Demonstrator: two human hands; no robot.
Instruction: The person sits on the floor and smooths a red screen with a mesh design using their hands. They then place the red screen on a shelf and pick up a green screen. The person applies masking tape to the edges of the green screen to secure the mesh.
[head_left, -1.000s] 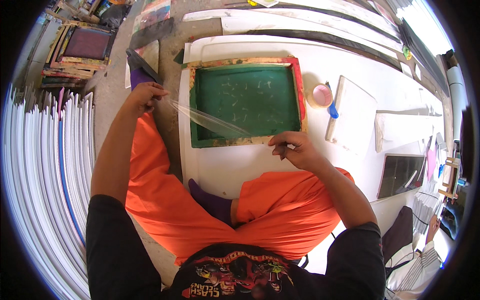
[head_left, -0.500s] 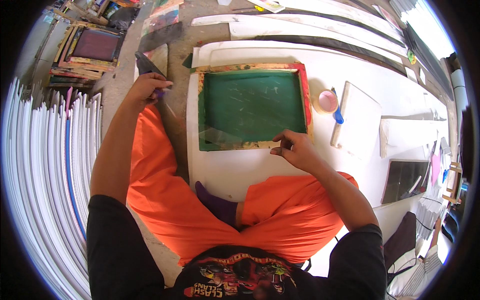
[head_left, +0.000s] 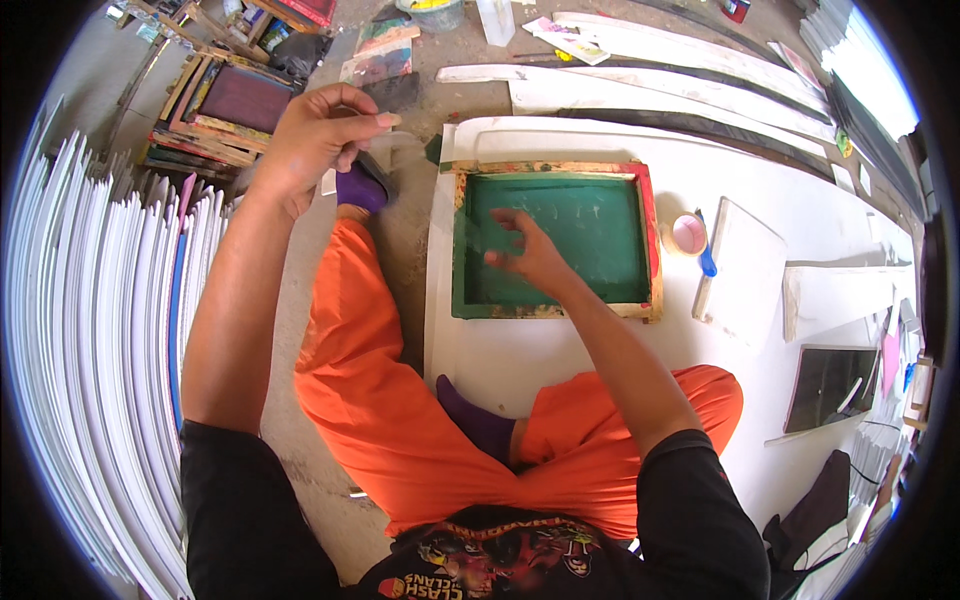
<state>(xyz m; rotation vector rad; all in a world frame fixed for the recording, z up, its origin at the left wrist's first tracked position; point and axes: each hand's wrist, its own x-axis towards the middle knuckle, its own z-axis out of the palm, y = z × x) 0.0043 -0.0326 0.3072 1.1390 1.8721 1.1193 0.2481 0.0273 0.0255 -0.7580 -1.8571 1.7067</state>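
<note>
My left hand (head_left: pixel 318 138) is raised at the upper left, thumb and fingers pinched on a thin, see-through piece of film (head_left: pixel 408 140), faint and blurred. Over the left half of a silk-screen frame (head_left: pixel 548 168) hovers my right hand (head_left: pixel 530 258), its thumb and fingers spread with nothing plainly between them. The frame is wooden with a red right side, and its mesh (head_left: pixel 590 240) is green. It lies flat on a white board (head_left: pixel 475 345) in front of my legs.
Right of the frame are a tape roll (head_left: pixel 688 234), a blue-handled tool (head_left: pixel 708 262) and a white panel (head_left: pixel 745 270). A dark glossy plate (head_left: pixel 830 388) lies farther right. White sheets (head_left: pixel 110 330) stand packed at the left; stacked frames (head_left: pixel 245 98) sit beyond.
My left hand has risen and moved away from me, still pinching the see-through film. My right hand has gone from the frame's near edge to above its mesh, and its fingers have spread.
</note>
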